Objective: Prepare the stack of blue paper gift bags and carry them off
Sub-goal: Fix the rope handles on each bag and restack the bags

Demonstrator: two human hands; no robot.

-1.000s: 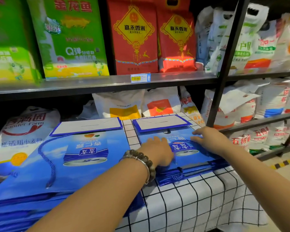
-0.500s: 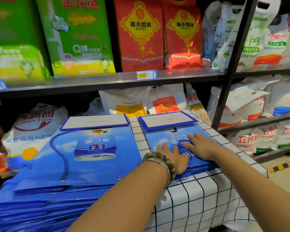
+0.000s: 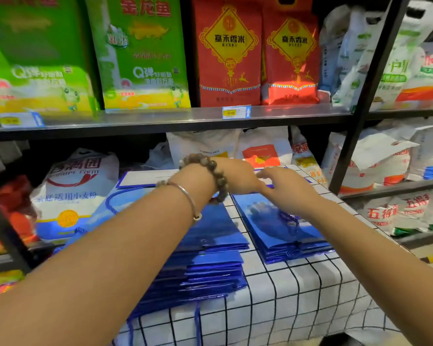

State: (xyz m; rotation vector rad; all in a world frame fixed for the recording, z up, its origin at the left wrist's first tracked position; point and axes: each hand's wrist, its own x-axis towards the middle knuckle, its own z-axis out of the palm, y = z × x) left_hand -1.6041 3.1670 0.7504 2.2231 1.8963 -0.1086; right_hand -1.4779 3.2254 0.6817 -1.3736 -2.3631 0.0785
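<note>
- Blue paper gift bags, head view, in two flat stacks on a white checked cloth: smaller stack to the right, larger stack to the left, with a strip of cloth between them.
- Smaller stack towards the table's far right side, blue cord handle lying on top, a hand's shadow across its glossy face.
- Left hand bent at the wrist and raised over the far end of the smaller stack. Fingertips hidden behind the other hand, so cannot tell how far curled or whether anything is held.
- Right hand just beside it, above the same far end. Fingers stretched leftward and slightly spread, closed on nothing visible.
- Bead bracelet and thin metal bangle on the left wrist.
- Metal shelf behind the table, with green sacks and red sacks standing on it and a price tag on its front edge.
- White flour sack on the lower level at left. Black upright post at right.
</note>
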